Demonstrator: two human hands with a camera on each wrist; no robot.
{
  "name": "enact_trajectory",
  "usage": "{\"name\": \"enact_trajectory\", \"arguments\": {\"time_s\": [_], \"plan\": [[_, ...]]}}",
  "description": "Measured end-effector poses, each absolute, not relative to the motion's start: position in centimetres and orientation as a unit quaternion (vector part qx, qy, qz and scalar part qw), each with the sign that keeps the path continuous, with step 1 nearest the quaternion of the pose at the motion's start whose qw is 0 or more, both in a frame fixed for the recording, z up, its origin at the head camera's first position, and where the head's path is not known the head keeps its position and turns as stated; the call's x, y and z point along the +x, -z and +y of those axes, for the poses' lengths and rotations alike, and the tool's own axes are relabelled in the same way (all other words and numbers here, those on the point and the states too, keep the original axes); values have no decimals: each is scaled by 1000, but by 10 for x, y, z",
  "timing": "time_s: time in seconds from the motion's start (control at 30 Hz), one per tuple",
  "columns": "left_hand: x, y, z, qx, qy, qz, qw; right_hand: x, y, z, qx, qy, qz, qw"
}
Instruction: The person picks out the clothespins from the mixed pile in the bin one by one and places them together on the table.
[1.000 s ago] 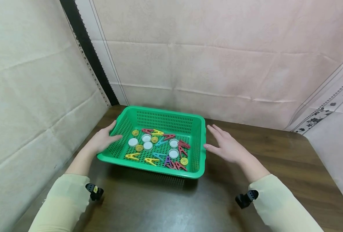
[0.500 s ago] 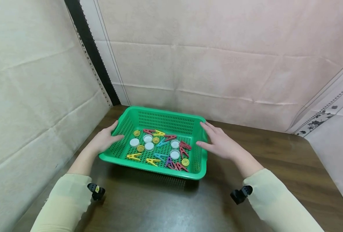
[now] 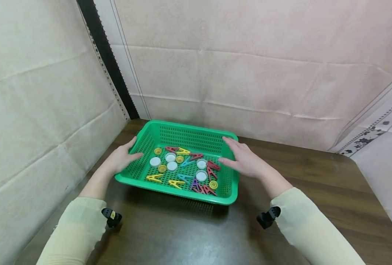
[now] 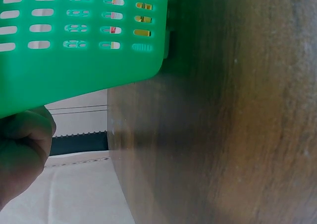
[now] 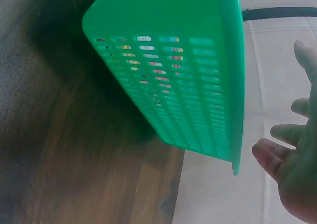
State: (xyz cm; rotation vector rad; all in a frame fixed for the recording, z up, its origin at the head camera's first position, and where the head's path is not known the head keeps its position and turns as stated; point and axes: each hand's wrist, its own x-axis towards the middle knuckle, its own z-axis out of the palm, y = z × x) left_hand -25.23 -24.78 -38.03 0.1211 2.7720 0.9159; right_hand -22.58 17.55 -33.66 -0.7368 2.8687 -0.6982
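The green rectangular plastic basket (image 3: 170, 190) runs lengthwise from my left hand (image 3: 119, 159), gripping it, to my loose, hovering right hand (image 3: 245, 159).

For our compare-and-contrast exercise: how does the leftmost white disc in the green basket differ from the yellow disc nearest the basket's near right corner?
Colour: the white disc is white, the yellow disc yellow.
Size: the white disc looks larger than the yellow disc.
Surface: the white disc looks plain; the yellow disc shows rings.
Shared: both are round and lie inside the green basket.
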Motion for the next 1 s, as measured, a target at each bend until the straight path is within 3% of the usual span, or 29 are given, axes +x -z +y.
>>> {"name": "enact_trajectory", "arguments": {"time_s": [1.0], "plan": [[-253, 378, -245, 36, -304, 946, 107, -237, 336, 137, -252, 263, 925, 108]]}}
